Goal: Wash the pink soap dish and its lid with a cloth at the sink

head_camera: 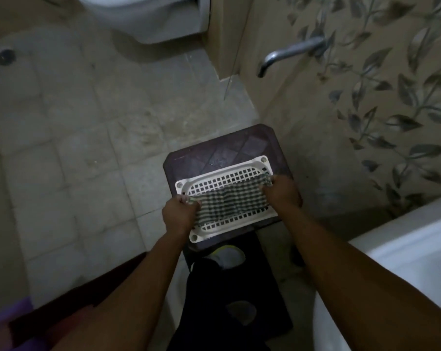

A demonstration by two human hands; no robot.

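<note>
1. Tiled floor (70,138) fills most of the view; leaf-patterned wall (381,102) on the right, with a metal tap (287,55) projecting from it. No water is seen running.
2. Part of a white sink (411,252) is seen at the lower right edge, well apart from both hands. Nothing is being held over it.
3. A dark stool (189,165) stands on the floor below the tap; a white perforated tray (229,173) lies flat on it.
4. A checked cloth (229,201) is stretched across the tray, touching it.
5. Left hand (180,215) is clamped on the cloth's near-left end; right hand (281,191) is clamped on its far-right end. The cloth is pulled taut between them.
6. Pink soap dish and lid: not seen anywhere in view. Location cannot be told.
7. Progress, as a judgement: the cloth is in hand, but no washing of the dish or lid is shown. The cloth looks to be spread out on the tray, either as preparation or to dry afterwards; which cannot be told.
</note>
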